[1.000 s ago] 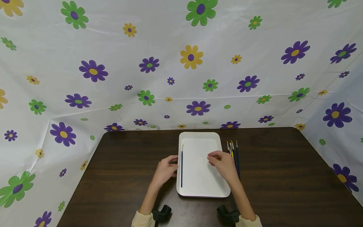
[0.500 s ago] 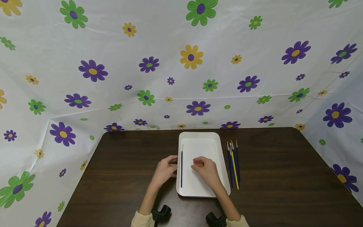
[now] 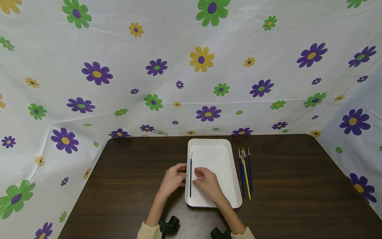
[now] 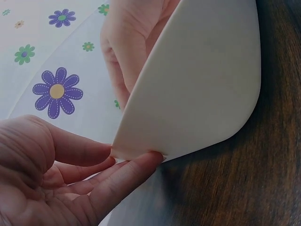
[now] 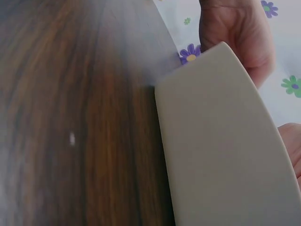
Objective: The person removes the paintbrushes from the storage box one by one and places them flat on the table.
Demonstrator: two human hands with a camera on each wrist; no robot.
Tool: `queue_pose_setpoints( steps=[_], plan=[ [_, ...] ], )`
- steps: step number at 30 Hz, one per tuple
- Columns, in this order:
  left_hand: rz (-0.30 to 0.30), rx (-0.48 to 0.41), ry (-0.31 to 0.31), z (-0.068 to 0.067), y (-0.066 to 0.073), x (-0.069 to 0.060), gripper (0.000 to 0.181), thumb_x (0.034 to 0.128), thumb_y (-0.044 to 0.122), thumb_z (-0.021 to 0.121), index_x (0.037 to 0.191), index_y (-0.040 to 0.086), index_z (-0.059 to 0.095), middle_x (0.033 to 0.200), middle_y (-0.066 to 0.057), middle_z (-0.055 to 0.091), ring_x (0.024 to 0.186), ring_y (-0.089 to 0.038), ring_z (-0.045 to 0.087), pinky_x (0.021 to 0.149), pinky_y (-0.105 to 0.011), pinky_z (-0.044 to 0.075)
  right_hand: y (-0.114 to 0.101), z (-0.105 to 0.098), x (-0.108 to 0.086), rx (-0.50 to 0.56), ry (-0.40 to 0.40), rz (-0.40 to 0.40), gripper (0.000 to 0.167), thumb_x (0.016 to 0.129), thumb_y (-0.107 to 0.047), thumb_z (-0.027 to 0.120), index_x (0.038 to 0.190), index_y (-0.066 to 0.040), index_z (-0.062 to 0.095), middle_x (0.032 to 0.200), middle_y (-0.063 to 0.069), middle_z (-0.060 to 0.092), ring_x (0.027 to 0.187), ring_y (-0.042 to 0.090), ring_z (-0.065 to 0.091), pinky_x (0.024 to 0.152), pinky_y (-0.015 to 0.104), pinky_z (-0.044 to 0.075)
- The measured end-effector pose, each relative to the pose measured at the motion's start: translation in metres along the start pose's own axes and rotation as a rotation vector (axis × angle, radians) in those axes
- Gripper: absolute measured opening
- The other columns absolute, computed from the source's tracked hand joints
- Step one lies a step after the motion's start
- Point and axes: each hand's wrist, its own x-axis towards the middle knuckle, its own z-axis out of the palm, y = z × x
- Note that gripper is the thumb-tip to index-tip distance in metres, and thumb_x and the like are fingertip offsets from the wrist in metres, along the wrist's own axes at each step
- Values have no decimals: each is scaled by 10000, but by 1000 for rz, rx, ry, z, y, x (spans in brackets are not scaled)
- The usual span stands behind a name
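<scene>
A white rectangular tray lies on the dark wooden table. Along its left side rests a slim dark-blue paintbrush, bristles pointing away. My left hand holds the tray's left edge; in the left wrist view its fingertips touch the rim and outer wall. Over the tray, just right of the brush, hovers my right hand, with bent fingers and a gap between thumb and fingers. Nothing shows in it. In the right wrist view the tray's wall hides its fingertips.
Several paintbrushes, blue ones and a yellow one, lie side by side on the table just right of the tray. A white cloth with flowers hangs behind the table and at its sides.
My right hand has moved left across the tray, from its right side to beside the paintbrush. The left hand stays at the tray's left edge.
</scene>
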Motion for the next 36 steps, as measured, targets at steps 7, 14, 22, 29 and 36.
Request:
queue_pose_setpoints(
  steps=[7, 14, 22, 29, 36],
  plan=[
    [10, -30, -6, 1, 1, -1, 389, 946, -80, 586, 1328, -153, 585, 1289, -358, 613, 1047, -429, 704, 657, -399, 653, -2, 8, 1, -6, -12, 10, 419, 812, 110, 749, 1211, 162, 630, 1133, 273, 669, 1023, 398, 701, 860, 404, 624],
    [14, -28, 6, 1, 4, -2, 384, 937, -86, 592, 1308, -183, 583, 1264, -375, 626, 1026, -455, 705, 647, -431, 652, -3, 13, 3, -15, -12, -1, 393, 795, 139, 739, 1173, 174, 638, 1104, 291, 674, 998, 411, 716, 834, 358, 632],
    [-6, -27, 9, -2, 4, -1, 397, 921, -86, 597, 1310, -169, 598, 1247, -342, 655, 970, -410, 729, 639, -383, 650, -7, 14, 4, -58, -11, 30, 376, 784, 116, 775, 1145, 138, 673, 1083, 253, 709, 988, 376, 723, 814, 422, 631],
    [-1, -28, 2, -3, 4, -1, 401, 923, -83, 574, 1311, -184, 588, 1247, -358, 646, 952, -365, 738, 640, -350, 648, -7, 14, 5, -65, -11, 50, 357, 783, 96, 796, 1123, 125, 690, 1012, 214, 738, 940, 345, 738, 800, 417, 627],
    [-19, -22, 10, -2, 3, 0, 395, 920, -89, 585, 1306, -165, 607, 1253, -346, 650, 938, -367, 740, 638, -354, 648, -7, 13, 5, -57, -18, 62, 307, 796, 84, 795, 1087, 117, 702, 961, 188, 747, 881, 310, 742, 766, 381, 631]
  ],
)
